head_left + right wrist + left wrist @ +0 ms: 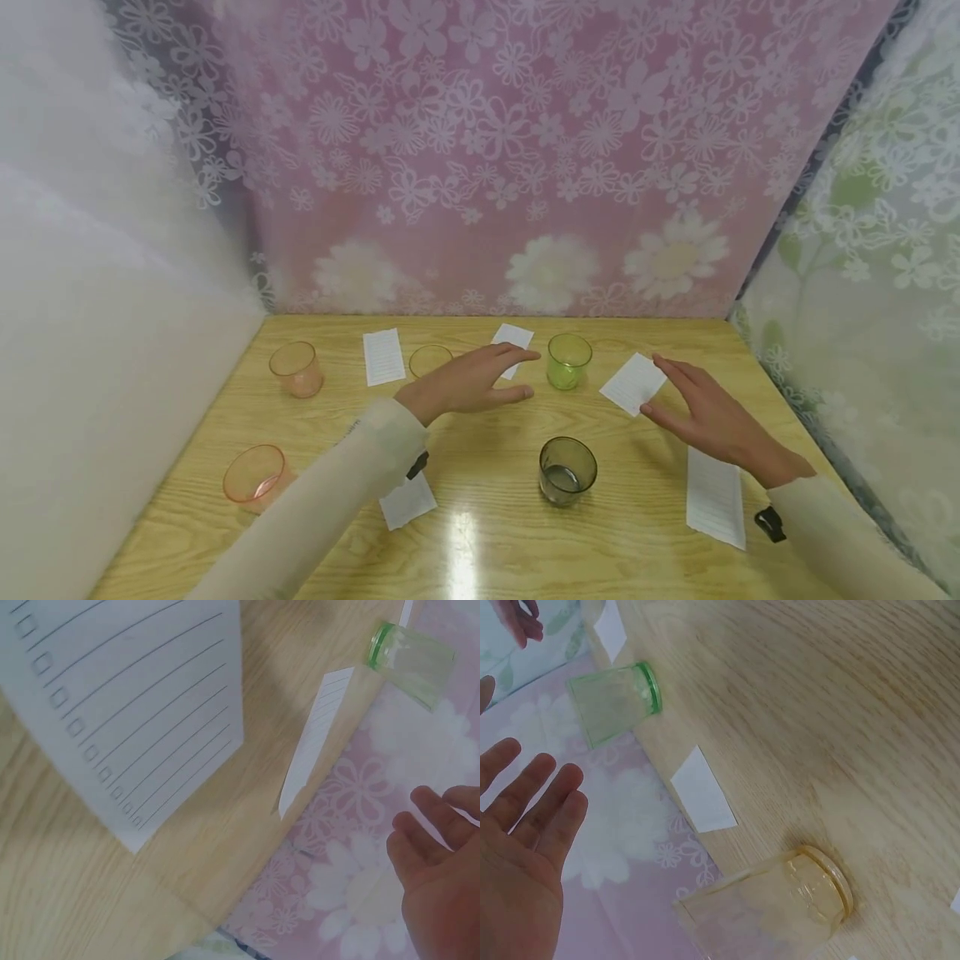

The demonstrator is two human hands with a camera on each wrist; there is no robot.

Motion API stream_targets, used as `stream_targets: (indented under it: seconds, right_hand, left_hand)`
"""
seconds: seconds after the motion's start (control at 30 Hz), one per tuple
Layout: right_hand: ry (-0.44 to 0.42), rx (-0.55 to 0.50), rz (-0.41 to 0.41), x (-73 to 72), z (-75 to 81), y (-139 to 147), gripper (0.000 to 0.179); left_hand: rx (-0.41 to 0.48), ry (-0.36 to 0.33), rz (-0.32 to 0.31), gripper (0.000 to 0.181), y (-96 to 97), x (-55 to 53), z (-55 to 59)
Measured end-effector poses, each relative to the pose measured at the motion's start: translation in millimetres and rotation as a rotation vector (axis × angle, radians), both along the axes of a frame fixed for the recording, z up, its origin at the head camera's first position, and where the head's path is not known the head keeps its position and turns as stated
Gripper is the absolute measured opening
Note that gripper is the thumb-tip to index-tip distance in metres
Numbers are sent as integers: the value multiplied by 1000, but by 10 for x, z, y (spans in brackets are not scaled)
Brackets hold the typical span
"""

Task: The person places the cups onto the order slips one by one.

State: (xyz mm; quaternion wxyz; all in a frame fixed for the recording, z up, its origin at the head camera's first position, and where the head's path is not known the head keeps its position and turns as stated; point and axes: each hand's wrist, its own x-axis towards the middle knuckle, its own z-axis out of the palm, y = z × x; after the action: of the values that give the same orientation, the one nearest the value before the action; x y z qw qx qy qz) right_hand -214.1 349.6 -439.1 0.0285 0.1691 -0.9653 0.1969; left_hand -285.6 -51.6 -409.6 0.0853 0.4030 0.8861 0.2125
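My left hand [472, 379], fingers extended and holding nothing, hovers over the middle of the table. Beyond its wrist stands a yellow glass [429, 358], partly hidden by the arm. A paper slip [517, 335] shows past the fingers, and a green glass [567, 367] stands to their right. My right hand [708, 417] is raised too, its thumb and fingers spread apart with nothing between them. In the head view its fingertips overlap the edge of a lined paper slip [628, 385]. Beneath the right wrist lies a longer lined sheet with checkboxes [150, 712].
A smoky grey glass [567, 492] stands at the front centre. On the left are an orange glass [300, 375] and a reddish glass [255, 479], the latter partly behind my sleeve. More slips lie at the back [384, 358] and under the left forearm [408, 502]. Patterned cloth [480, 167] hangs behind the table.
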Motion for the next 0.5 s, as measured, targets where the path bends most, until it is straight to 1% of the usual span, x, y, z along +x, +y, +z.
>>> stream_targets:
  seconds: [0.13,0.33,0.43,0.5]
  right_hand:
    - [22,-11,25,54,-5,66,86]
    - [59,-18,46,126,-44,185,81]
    - [38,-17,37,157,-66,256,80]
    - [8,-20,28,184,-62,308,81]
  left_hand:
    - [-2,-13,-14,67,36,40,2]
    - [-17,-1,-57,66,112,87,1]
    - [-21,2,-74,66,145,119,6]
    - [-24,0,-83,66,167,136,5]
